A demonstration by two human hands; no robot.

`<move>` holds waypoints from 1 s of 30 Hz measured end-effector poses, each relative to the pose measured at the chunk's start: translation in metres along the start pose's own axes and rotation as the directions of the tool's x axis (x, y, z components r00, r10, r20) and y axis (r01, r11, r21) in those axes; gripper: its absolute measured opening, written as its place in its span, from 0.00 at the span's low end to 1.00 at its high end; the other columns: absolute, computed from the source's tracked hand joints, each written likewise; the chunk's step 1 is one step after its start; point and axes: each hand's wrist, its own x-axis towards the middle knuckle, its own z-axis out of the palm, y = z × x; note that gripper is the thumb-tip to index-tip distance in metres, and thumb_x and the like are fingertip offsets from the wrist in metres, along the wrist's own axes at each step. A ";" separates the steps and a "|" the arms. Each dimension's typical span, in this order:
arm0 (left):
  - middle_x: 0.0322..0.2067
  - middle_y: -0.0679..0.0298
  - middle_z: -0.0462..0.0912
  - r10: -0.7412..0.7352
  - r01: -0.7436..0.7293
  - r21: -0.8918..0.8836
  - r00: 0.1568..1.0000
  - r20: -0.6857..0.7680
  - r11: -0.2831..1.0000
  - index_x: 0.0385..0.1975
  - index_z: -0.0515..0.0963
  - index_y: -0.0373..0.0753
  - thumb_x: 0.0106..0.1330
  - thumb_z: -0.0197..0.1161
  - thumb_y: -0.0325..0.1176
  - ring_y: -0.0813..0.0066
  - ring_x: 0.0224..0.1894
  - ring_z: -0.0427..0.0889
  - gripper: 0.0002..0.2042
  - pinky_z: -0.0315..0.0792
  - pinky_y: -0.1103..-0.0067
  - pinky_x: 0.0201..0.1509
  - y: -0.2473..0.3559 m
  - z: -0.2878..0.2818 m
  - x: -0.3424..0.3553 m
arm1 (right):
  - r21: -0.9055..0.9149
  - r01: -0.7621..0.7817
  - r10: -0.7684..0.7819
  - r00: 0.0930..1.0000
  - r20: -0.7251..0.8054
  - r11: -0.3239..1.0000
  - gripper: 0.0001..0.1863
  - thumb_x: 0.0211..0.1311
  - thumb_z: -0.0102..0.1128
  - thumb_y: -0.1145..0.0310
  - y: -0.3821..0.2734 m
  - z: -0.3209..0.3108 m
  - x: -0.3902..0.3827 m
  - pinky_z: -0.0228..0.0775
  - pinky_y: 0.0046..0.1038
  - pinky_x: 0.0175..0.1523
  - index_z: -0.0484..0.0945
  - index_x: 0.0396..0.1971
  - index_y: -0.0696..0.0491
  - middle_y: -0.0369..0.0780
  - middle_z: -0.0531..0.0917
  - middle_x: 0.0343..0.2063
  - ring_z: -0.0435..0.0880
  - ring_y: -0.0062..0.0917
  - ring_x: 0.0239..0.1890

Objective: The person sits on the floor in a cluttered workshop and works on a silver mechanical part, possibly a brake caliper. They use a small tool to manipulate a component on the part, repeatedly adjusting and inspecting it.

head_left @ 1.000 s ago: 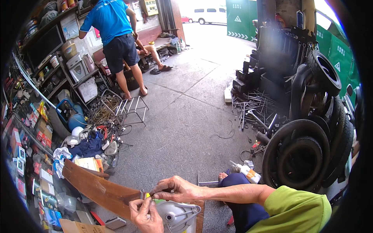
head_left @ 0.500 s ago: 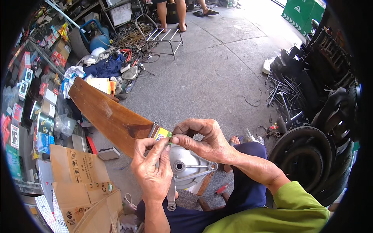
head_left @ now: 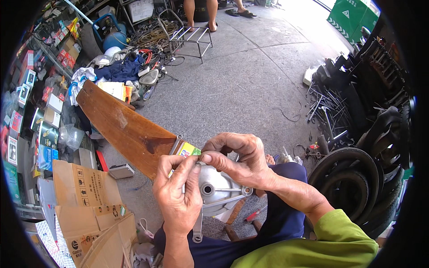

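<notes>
My left hand [head_left: 178,192] and my right hand [head_left: 234,163] meet at the fingertips, both pinched closed on something small I cannot make out. Just behind the fingertips is a small yellow and green packet [head_left: 187,149]. Below them sits a silver metal hub plate [head_left: 220,196] with a central bore and a bolt eye on an arm to the right. A metal lever [head_left: 197,228] with a ringed end hangs downward from it. A small wrench [head_left: 176,145] lies on a long wooden board [head_left: 120,125] angled off to the upper left.
Boxed goods [head_left: 49,138] crowd the left beside cardboard [head_left: 85,183]. Cables, clothes and a metal rack stool [head_left: 192,40] lie ahead, near another person's legs [head_left: 210,13]. Tyres [head_left: 346,183] and scattered rods [head_left: 326,102] are at the right. A red-handled screwdriver [head_left: 254,214] lies below my hands.
My view has tilted down since a second ago, showing more of my lap, the cardboard and the hub plate. My hands stay together at the fingertips, with only slight finger movement.
</notes>
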 end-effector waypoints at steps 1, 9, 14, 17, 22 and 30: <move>0.31 0.63 0.75 0.001 -0.001 0.009 1.000 -0.001 1.000 0.40 0.81 0.31 0.60 0.64 0.21 0.76 0.32 0.74 0.09 0.69 0.81 0.35 0.001 0.000 0.000 | -0.024 -0.012 0.012 1.000 -0.005 1.000 0.09 0.58 0.68 0.69 0.000 0.000 -0.001 0.73 0.19 0.30 0.81 0.32 0.59 0.38 0.84 0.26 0.80 0.14 0.26; 0.30 0.61 0.76 -0.022 0.022 0.000 0.999 -0.044 1.000 0.38 0.81 0.31 0.59 0.63 0.21 0.70 0.33 0.78 0.08 0.73 0.76 0.38 0.002 0.006 0.000 | 0.038 -0.076 0.078 0.996 -0.034 0.996 0.09 0.60 0.66 0.68 -0.001 0.003 -0.003 0.71 0.17 0.29 0.81 0.32 0.59 0.35 0.83 0.24 0.78 0.11 0.25; 0.31 0.60 0.77 -0.054 0.053 -0.038 0.998 -0.014 0.998 0.39 0.80 0.30 0.62 0.62 0.22 0.70 0.34 0.78 0.07 0.72 0.76 0.39 0.003 0.008 0.001 | 0.206 -0.177 0.181 0.984 0.002 0.962 0.11 0.64 0.63 0.66 -0.008 0.001 -0.003 0.70 0.16 0.28 0.81 0.35 0.59 0.35 0.82 0.26 0.77 0.11 0.25; 0.31 0.60 0.77 -0.061 0.061 -0.045 0.998 -0.001 0.997 0.39 0.80 0.30 0.63 0.61 0.23 0.71 0.34 0.77 0.07 0.72 0.77 0.39 0.001 0.009 0.000 | 0.332 -0.245 0.253 0.967 0.019 0.911 0.12 0.65 0.61 0.65 -0.013 0.001 -0.001 0.69 0.17 0.26 0.79 0.36 0.60 0.36 0.81 0.25 0.76 0.12 0.24; 0.32 0.60 0.77 -0.118 0.118 -0.064 0.993 -0.001 0.991 0.38 0.80 0.29 0.62 0.62 0.22 0.72 0.34 0.77 0.07 0.71 0.78 0.39 0.003 0.009 0.002 | 0.554 -0.366 0.402 0.914 0.062 0.748 0.12 0.65 0.61 0.64 -0.008 -0.003 0.003 0.66 0.16 0.22 0.76 0.33 0.59 0.36 0.79 0.25 0.75 0.14 0.20; 0.31 0.63 0.77 -0.134 0.117 -0.156 0.986 -0.101 0.981 0.40 0.83 0.33 0.58 0.66 0.21 0.74 0.34 0.76 0.10 0.71 0.79 0.40 0.005 0.010 0.002 | 0.809 -0.458 0.523 0.822 0.228 0.368 0.09 0.57 0.51 0.73 -0.001 -0.016 0.009 0.68 0.22 0.20 0.71 0.36 0.62 0.43 0.80 0.28 0.77 0.22 0.19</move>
